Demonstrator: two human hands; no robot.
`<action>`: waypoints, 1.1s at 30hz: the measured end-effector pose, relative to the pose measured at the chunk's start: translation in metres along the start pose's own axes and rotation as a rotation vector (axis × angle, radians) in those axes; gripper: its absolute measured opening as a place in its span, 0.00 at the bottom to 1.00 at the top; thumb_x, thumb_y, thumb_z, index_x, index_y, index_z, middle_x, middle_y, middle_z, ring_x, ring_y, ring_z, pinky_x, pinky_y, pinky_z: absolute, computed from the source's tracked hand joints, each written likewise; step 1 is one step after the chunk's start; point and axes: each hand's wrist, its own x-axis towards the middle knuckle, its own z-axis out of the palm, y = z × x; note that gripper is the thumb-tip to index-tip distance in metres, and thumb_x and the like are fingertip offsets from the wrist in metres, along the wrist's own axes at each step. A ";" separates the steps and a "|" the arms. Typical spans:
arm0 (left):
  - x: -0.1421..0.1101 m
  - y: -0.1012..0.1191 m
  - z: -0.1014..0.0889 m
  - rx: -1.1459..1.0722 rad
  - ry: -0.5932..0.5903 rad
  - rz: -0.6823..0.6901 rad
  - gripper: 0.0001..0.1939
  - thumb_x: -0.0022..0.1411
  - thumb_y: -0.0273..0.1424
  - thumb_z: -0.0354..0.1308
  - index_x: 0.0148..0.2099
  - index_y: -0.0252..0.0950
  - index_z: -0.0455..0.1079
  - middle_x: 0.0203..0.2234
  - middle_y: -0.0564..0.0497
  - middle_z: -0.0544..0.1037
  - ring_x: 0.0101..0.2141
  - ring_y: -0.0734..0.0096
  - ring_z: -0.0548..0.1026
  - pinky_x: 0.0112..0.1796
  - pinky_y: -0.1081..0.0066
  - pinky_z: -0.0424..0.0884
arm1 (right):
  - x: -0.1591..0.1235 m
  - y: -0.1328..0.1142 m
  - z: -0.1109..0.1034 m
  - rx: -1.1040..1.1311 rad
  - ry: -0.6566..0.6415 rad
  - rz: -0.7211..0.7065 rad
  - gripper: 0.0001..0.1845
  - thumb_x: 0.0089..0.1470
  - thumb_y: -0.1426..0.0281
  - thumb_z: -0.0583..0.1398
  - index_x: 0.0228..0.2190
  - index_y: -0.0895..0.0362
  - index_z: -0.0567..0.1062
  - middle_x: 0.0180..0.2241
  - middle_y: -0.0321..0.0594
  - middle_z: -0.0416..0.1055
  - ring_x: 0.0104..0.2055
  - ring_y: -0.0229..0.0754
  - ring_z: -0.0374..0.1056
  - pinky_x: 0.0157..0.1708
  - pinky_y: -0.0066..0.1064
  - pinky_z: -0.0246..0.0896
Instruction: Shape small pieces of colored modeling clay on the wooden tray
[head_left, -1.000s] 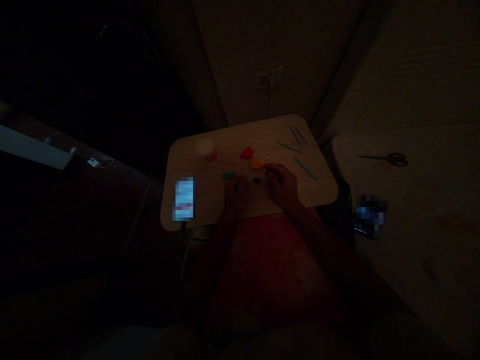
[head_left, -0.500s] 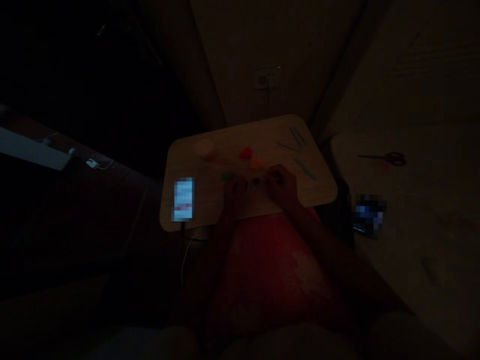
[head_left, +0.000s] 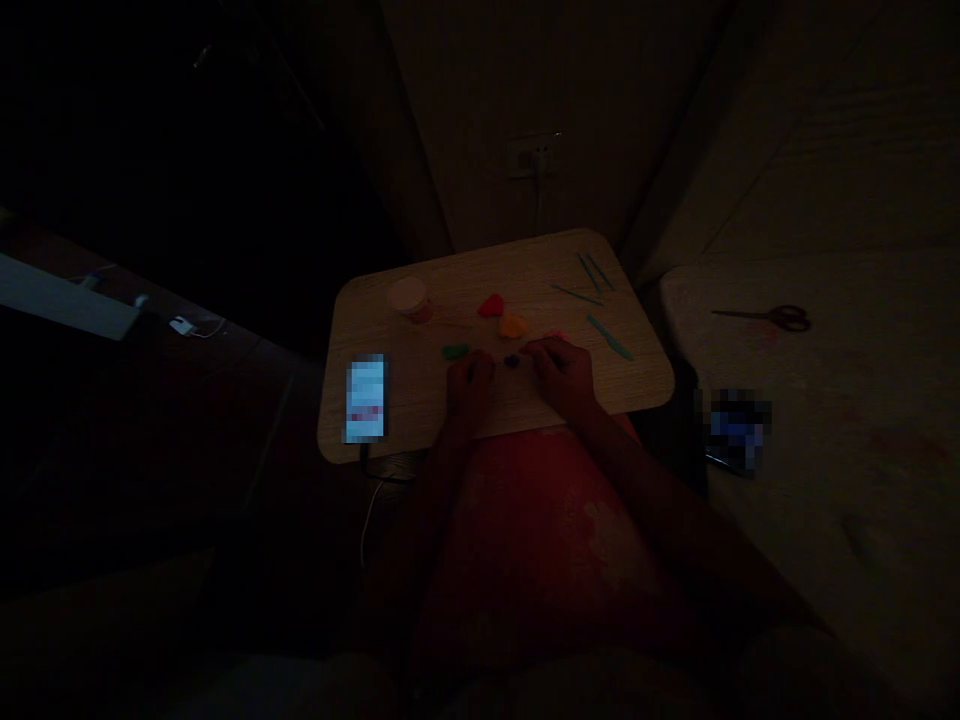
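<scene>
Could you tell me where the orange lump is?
In the head view, the orange lump sits on the wooden board, beside the red piece, just above the right hand.

On the counter [head_left: 420,400], a phone [head_left: 366,398] lies left, clay pieces [head_left: 491,305] sit mid-counter, and modelling tools [head_left: 609,336] lie right (scissors [head_left: 761,318] rest apart, on the surface further right).

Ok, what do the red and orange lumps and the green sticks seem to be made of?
The red lump and orange lump look like soft modelling clay: matte, with rounded, hand-pressed shapes. The green sticks look like smooth plastic, thin and evenly coloured, though the dim light leaves that open.
</scene>
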 end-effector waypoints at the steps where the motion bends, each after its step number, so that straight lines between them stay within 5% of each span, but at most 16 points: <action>1: 0.000 0.000 0.000 0.001 -0.001 -0.002 0.23 0.64 0.42 0.61 0.21 0.37 0.63 0.18 0.55 0.65 0.23 0.74 0.63 0.27 0.72 0.62 | 0.000 0.000 0.000 0.007 0.005 0.011 0.12 0.61 0.61 0.61 0.35 0.52 0.83 0.33 0.39 0.81 0.35 0.44 0.75 0.44 0.40 0.69; 6: 0.001 -0.001 0.001 0.026 0.020 -0.018 0.22 0.64 0.42 0.61 0.22 0.37 0.65 0.19 0.54 0.66 0.24 0.73 0.64 0.28 0.73 0.62 | -0.001 0.000 -0.001 0.027 -0.020 0.039 0.12 0.61 0.64 0.60 0.43 0.52 0.81 0.39 0.42 0.80 0.38 0.44 0.75 0.39 0.36 0.69; 16: -0.001 0.002 0.000 0.014 0.013 -0.022 0.23 0.64 0.43 0.62 0.21 0.37 0.63 0.19 0.54 0.65 0.24 0.74 0.63 0.27 0.72 0.62 | 0.001 -0.004 -0.003 -0.002 -0.025 -0.049 0.10 0.62 0.62 0.60 0.41 0.51 0.81 0.41 0.43 0.78 0.45 0.47 0.74 0.42 0.38 0.70; 24: -0.001 0.001 0.000 0.023 0.011 -0.008 0.21 0.65 0.41 0.61 0.22 0.37 0.66 0.19 0.54 0.67 0.24 0.73 0.64 0.28 0.72 0.62 | 0.000 0.003 0.001 0.060 0.008 0.062 0.14 0.60 0.64 0.61 0.47 0.52 0.76 0.36 0.39 0.78 0.36 0.42 0.74 0.37 0.34 0.69; 33: 0.000 0.001 0.001 0.011 0.006 0.001 0.21 0.64 0.40 0.59 0.22 0.37 0.63 0.18 0.55 0.64 0.23 0.74 0.62 0.27 0.72 0.60 | 0.001 -0.001 -0.001 0.043 -0.007 0.042 0.09 0.61 0.65 0.59 0.40 0.54 0.78 0.39 0.43 0.80 0.41 0.44 0.76 0.40 0.34 0.70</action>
